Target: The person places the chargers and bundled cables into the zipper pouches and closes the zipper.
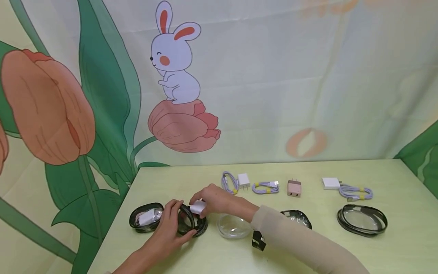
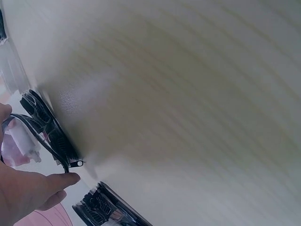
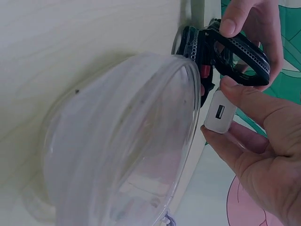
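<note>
My left hand (image 1: 167,226) holds the raised lid of a black-rimmed zip case (image 1: 204,228), fingers and thumb at opposite sides of its rim. Between the thumb and fingertips of my right hand (image 1: 216,199) is a white charger plug (image 1: 197,207), pinched just over that case. The right wrist view shows the USB socket of the charger plug (image 3: 220,112) facing the camera, beside the black lid (image 3: 254,56). In the left wrist view, a zipper pull (image 2: 77,164) hangs at the end of the case, close to my left thumb.
To the left lies a black-rimmed case (image 1: 156,227) with a white charger inside. A transparent case (image 1: 234,233) and another black-rimmed case (image 1: 362,233) lie to the right. Behind are lilac cables (image 1: 266,189), white chargers (image 1: 330,183) and a pink charger (image 1: 294,188). My right sleeve partly covers another case.
</note>
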Demonstrator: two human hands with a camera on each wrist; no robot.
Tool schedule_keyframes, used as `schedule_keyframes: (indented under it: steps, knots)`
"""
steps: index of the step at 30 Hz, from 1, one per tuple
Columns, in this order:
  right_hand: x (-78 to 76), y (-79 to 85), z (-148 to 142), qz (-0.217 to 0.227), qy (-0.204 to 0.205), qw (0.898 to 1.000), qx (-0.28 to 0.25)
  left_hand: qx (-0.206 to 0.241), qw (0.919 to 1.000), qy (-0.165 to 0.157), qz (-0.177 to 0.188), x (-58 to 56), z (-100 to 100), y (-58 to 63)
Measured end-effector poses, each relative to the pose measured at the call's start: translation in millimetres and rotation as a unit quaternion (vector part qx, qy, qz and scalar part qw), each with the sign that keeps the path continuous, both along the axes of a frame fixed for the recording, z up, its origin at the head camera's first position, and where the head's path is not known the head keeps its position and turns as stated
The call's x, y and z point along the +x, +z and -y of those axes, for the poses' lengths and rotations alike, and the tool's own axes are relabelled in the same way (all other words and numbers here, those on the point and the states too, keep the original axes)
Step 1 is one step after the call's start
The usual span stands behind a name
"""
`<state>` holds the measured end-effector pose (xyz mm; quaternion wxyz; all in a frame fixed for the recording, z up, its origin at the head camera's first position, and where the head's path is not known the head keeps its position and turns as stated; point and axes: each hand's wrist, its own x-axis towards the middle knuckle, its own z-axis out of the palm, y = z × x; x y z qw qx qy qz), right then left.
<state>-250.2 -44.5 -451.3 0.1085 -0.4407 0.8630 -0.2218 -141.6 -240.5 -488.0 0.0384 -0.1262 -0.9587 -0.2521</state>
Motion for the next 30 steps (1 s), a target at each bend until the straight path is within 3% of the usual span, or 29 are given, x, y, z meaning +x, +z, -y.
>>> schedule_keyframes:
  steps: [6,18,24,30]
  knots:
    - [0.4,-2.1,4,-0.008,0.016,1.000,0.007,0.000,0.9998,-0.006,-0.020,0.0,1,-1.4]
    - [5.5,-12.3,24,-0.067,0.072,0.992,0.084,0.004,0.9993,-0.010,-0.037,0.9,4,-4.2]
    - [2.0,-5.5,18,-0.036,0.088,0.992,0.087,0.002,0.9984,-0.016,-0.055,-0.4,4,-5.8]
    - [0.5,-4.1,12,-0.011,0.079,0.996,0.047,0.008,0.9989,-0.011,-0.044,0.0,2,-6.3]
